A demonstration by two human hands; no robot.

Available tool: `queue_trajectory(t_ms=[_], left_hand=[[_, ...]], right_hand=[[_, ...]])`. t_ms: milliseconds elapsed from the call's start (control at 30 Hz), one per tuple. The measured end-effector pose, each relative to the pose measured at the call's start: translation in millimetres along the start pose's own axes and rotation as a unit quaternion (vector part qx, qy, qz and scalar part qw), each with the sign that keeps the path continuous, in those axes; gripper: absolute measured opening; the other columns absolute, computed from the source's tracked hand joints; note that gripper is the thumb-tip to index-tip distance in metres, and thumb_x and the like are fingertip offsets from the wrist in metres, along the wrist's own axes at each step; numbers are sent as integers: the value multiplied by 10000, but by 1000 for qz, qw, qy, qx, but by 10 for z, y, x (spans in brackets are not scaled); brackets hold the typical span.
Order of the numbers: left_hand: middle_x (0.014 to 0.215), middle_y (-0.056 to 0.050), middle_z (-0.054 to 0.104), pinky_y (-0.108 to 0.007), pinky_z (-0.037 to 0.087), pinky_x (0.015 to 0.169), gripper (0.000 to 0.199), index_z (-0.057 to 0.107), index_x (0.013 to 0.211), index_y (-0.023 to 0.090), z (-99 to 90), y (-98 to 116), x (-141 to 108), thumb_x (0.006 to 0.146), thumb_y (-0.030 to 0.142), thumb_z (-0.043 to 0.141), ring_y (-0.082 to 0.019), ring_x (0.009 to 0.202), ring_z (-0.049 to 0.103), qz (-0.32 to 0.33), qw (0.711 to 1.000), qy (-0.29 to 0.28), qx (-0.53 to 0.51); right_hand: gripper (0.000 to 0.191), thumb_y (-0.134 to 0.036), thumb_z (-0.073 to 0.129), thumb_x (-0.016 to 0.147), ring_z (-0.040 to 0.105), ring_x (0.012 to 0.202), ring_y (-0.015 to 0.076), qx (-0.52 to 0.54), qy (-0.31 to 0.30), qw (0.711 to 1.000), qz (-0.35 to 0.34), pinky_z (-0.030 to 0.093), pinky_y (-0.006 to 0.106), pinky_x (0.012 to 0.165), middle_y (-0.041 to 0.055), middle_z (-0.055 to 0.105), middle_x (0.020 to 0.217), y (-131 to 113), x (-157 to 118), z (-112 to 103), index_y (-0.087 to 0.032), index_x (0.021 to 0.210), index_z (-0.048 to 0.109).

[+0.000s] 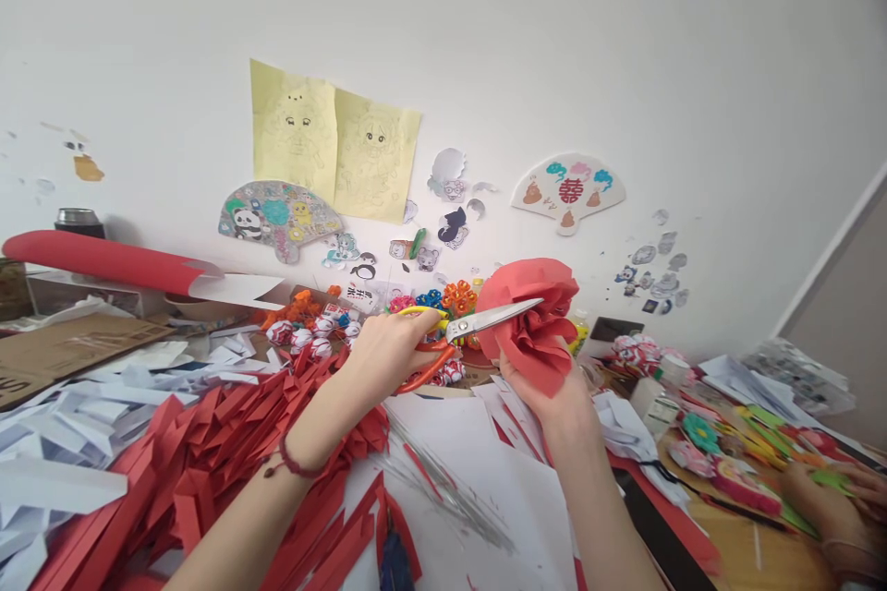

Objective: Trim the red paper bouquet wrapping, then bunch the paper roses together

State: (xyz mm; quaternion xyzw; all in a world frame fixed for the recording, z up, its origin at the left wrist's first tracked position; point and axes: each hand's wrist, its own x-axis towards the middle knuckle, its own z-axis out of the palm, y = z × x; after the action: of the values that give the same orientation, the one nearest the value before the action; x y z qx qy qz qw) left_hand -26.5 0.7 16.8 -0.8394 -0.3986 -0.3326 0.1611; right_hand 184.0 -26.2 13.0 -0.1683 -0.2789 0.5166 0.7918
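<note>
My left hand is closed around the orange and yellow handles of a pair of scissors, whose silver blades point right. The blades lie across the front of a red paper flower with layered, curled petals. From below, my right hand grips the flower's base; its fingers are partly hidden by the petals. Beneath both hands lie white sheets with a bundle of thin wires on them. Folded red paper strips are heaped under my left forearm.
White folded strips and cardboard lie at the left, below a red paper roll. Small colourful flowers stand near the wall. Another person's hands are at the lower right, beside craft pieces and a white bottle.
</note>
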Motion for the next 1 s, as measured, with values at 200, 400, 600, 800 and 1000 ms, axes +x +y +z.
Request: queue_trajectory(t_ms=[200, 400, 600, 800, 1000], left_hand=[[759, 16, 640, -245, 274, 543, 290, 496, 837, 231, -68, 12, 18, 870, 518, 490, -166, 662, 588, -59, 996, 10, -71], [1060, -61, 601, -285, 352, 596, 320, 444, 989, 213, -101, 18, 20, 890, 516, 425, -237, 890, 604, -99, 994, 14, -48], [1057, -45, 609, -299, 411, 668, 320, 481, 1002, 223, -46, -4, 23, 889, 521, 460, -237, 975, 597, -120, 991, 21, -48], [1005, -63, 646, -302, 412, 663, 391, 548, 949, 214, -27, -26, 31, 848, 583, 470, -250, 910, 628, -193, 981, 2, -34], [879, -64, 686, -310, 414, 621, 328, 624, 882, 231, -160, -47, -27, 805, 525, 499, -279, 839, 631, -184, 978, -100, 24]], right_hand=[[38, -259, 618, 776, 672, 698, 132, 12, 62, 998, 9, 588, 270, 610, -32, 704, 748, -46, 32, -4, -229, 774, 641], [170, -350, 661, 758, 680, 839, 173, 19, 64, 998, 21, 592, 327, 734, 0, 717, 840, -145, -9, 79, -226, 874, 664], [205, -331, 666, 766, 677, 795, 141, 5, 108, 994, 2, 584, 270, 694, -14, 721, 880, -171, -34, 197, -206, 928, 667], [277, -345, 743, 675, 668, 769, 151, -90, 98, 991, -24, 568, 257, 620, -15, 712, 892, -154, 45, 164, -211, 901, 655], [400, -390, 773, 628, 673, 822, 167, -212, 132, 964, -90, 572, 264, 648, 3, 711, 986, -148, 126, 88, -214, 975, 679]])
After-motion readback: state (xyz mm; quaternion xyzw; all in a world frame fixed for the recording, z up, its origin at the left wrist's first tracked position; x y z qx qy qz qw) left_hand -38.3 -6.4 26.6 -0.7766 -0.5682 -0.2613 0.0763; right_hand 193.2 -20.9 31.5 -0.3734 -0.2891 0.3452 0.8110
